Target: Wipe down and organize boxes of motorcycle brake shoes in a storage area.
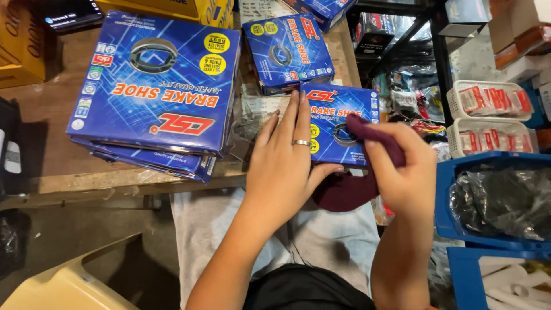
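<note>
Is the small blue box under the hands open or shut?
Shut: the blue box shows its unbroken printed face, left hand flat on it, right hand pressing a maroon cloth there.

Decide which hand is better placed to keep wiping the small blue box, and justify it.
Probably the right hand: it grips the maroon cloth against the small blue box. The left hand lies flat, steadying the box.

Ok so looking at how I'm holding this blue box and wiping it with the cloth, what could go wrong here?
The small blue box juts past the table edge, steadied only by your flat left hand; a firm wipe from the right hand with the maroon cloth could tip it into your lap. The stack of large blue boxes also overhangs that edge, so a nudge from your forearm might slide it off.
</note>
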